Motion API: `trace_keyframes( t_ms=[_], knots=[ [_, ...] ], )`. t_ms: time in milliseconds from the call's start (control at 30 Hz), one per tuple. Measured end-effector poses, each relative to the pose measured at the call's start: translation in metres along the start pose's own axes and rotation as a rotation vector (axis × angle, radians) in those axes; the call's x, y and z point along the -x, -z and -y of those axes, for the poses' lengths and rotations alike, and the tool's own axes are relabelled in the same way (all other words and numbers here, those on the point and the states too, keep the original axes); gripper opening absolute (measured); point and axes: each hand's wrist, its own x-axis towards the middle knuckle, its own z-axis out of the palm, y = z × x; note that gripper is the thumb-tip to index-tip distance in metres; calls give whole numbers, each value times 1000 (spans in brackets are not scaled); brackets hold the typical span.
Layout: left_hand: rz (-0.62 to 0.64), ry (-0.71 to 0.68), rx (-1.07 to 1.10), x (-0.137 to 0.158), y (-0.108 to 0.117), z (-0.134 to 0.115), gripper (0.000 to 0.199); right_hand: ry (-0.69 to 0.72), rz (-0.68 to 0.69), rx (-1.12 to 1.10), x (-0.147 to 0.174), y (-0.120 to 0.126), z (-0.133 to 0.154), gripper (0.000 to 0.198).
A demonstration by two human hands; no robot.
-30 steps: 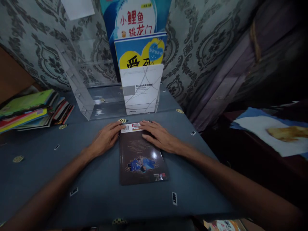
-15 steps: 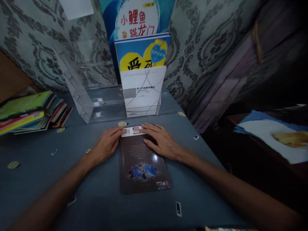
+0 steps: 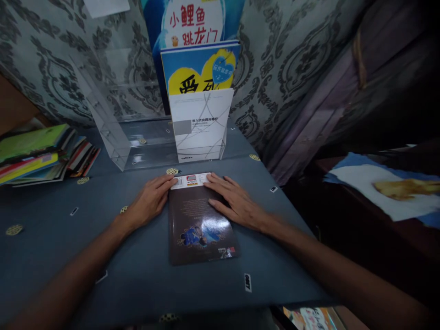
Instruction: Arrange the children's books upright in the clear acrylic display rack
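Observation:
A dark brown book [image 3: 192, 206] lies flat on the desk with its back cover up. That cover shows a blue picture, small print and a white barcode strip [image 3: 189, 180] along the far edge. My left hand [image 3: 149, 199] rests at the far left corner, its fingertips touching the strip's end. Across the far right part of the cover lies my right hand [image 3: 237, 201], fingers stretched out and thumb apart. Beyond the book, a clear acrylic rack [image 3: 113, 142] holds a white booklet [image 3: 202, 128], a blue and yellow book [image 3: 187, 64] and a taller blue book [image 3: 154, 23].
At the left is a stack of books [image 3: 37, 153]. The desk [image 3: 134, 275] has a dark blue patterned cover, and patterned cloth [image 3: 268, 91] hangs behind. On the right, a white and blue sheet [image 3: 357, 183] bears a brownish item [image 3: 398, 189]. Below the front edge shows a colourful printed item [image 3: 309, 317].
The view has shifted slightly, and the desk's front edge now shows. My right hand has slid a little to the right, uncovering more of the white strip. My left hand stays at the corner.

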Motion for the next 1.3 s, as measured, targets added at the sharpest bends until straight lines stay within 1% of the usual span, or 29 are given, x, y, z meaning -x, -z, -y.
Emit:
trace_keyframes(
  t_ms=[200, 267, 333, 400, 500, 600, 733, 967, 1167, 1300],
  knots=[
    [59, 21, -3, 1, 3, 0, 44, 47, 43, 40, 21, 4, 7, 54],
    [107, 25, -19, 3, 8, -1, 46, 66, 41, 37, 29, 6, 10, 54],
    [183, 10, -44, 4, 16, -4, 48, 80, 46, 32, 37, 8, 13, 54],
    [271, -35, -69, 5, 27, -9, 49, 85, 59, 32, 43, 10, 16, 53],
    [386, -147, -109, 6, 44, -22, 48, 77, 78, 32, 46, 12, 20, 52],
    [459, -272, -175, 5, 54, -34, 51, 69, 79, 24, 45, 12, 20, 52],
    [470, -375, -252, 4, 60, -39, 50, 67, 55, 9, 45, 11, 19, 52],
    [380, -480, -325, 6, 65, -34, 55, 62, 45, 10, 47, 9, 17, 53],
    [424, -490, -343, 9, 54, -36, 56, 74, 21, 5, 48, 9, 17, 53],
    [394, -476, -383, 12, 45, -37, 58, 60, 35, 14, 48, 10, 18, 53]
  ],
)
